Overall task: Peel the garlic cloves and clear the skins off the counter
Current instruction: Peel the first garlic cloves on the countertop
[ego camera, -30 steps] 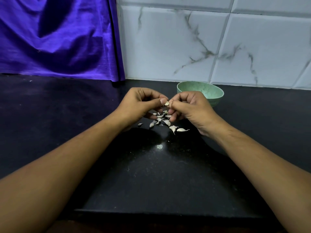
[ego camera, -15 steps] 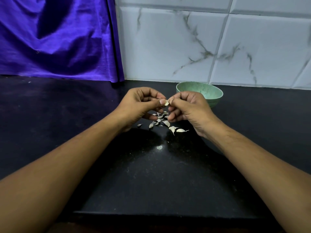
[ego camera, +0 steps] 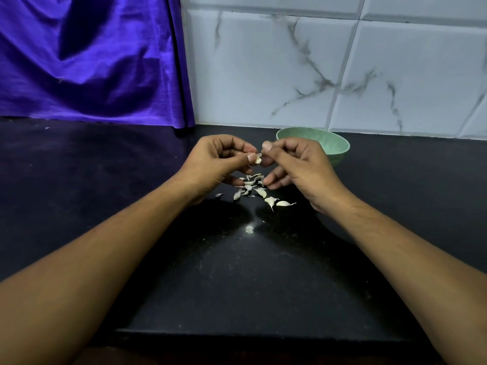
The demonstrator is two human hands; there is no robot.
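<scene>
- left hand [ego camera: 218,162] is curled and pinches a clove [ego camera: 257,160] at the thumb tip. right hand [ego camera: 297,164] is curled too, pinching what looks like the skin at the clove's end
- the clove sits between the two thumbs, above the pile [ego camera: 250,185] of skins and cloves on the table [ego camera: 237,272], with the bowl [ego camera: 340,151] just behind
- imo grip the clove firm with the left and pull the skin off lengthwise in one strip, not crumbs
- stay low over the pile so scraps land together, easier sweep later

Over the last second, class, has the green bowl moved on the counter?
No. The green bowl sits in the same spot below the tile seam, behind the right hand.
</scene>
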